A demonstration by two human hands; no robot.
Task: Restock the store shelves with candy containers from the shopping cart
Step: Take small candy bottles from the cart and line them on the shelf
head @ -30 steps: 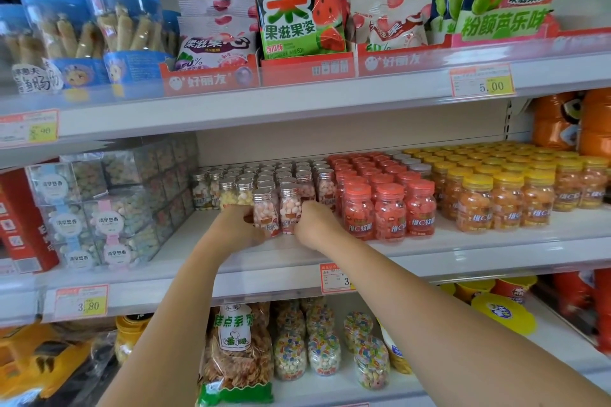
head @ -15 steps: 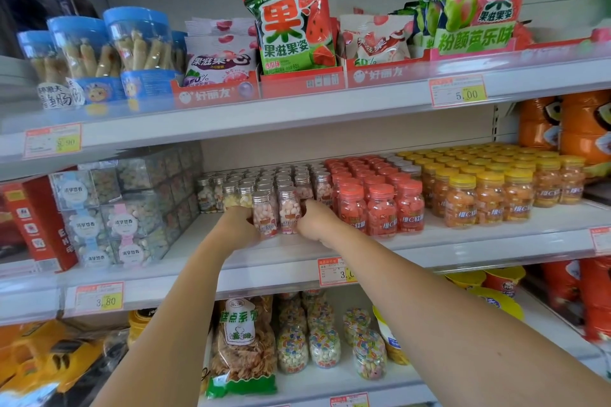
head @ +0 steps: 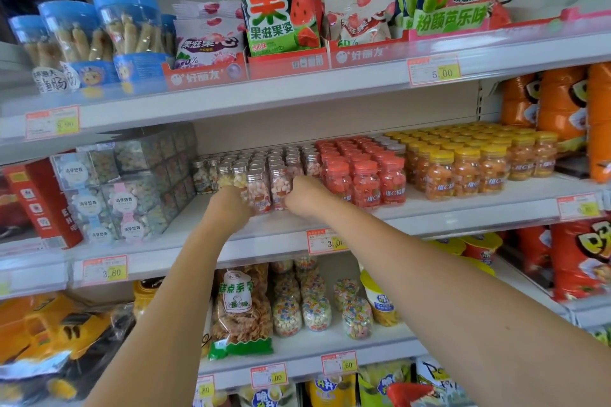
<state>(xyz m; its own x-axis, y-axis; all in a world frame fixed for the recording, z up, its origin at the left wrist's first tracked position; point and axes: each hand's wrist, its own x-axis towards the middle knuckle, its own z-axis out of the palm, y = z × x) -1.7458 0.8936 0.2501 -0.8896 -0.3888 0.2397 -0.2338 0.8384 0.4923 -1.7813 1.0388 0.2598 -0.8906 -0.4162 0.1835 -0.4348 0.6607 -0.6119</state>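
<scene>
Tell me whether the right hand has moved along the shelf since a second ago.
No. The right hand stays at the front silver-capped bottles, just left of the red-lidded jars.

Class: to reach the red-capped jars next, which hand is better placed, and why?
Right hand: it sits beside the red-capped jars, while the left hand lies beyond the two front bottles, probably needing to cross over.

One wide-angle camera, worn on the person's head, faces the middle shelf (head: pixel 446 208) head-on from near, its centre just above that shelf. It looks slightly down on the shelf's top and takes in the upper tier (head: pixel 297 96) above it and two lower tiers (head: pixel 314 350) below it.
</scene>
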